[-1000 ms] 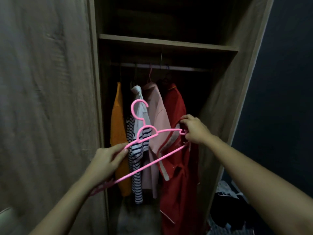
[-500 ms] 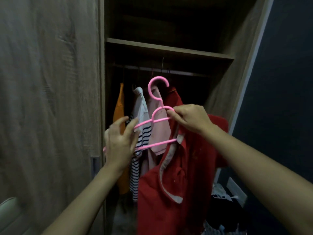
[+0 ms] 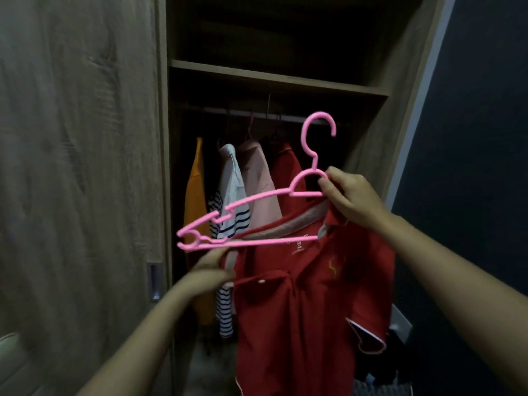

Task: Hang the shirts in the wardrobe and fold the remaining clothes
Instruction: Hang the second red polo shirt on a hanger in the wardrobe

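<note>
Right grip (image 3: 353, 197): your fingers pinch the pink hanger (image 3: 257, 197) at the base of its neck, with the collar of the red shirt (image 3: 311, 298) gathered under the same hand.
Left grip: your left grip (image 3: 213, 270) closes on the shirt's collar edge, just below the hanger's bare left end.
Hanger axis: it runs from low on your left to high on your right, with the hook on top and its opening facing right.
Shirt: it hangs in front of the open wardrobe, held by both hands. The hanger's right half looks tucked into the neck opening; how deep, you cannot tell.
Relation that matters: the uncovered hanger end lies up and left of your left grip, so that hand is the nearer one to draw the collar over it.
Step, as it looks: the shirt is half on the hanger and not yet on the rail.
Rail (image 3: 228, 112): it sits behind and above the hook, under the shelf (image 3: 274, 78).
In the way: an orange garment (image 3: 195, 204), a striped shirt (image 3: 233, 201), a pink shirt (image 3: 258, 192) and a second red garment (image 3: 287, 172) fill the rail's left and middle; the gap looks to be on the right.
Around: the wardrobe door (image 3: 80, 172) stands close on your left, and a pile of clothes (image 3: 383, 375) lies low on your right.
</note>
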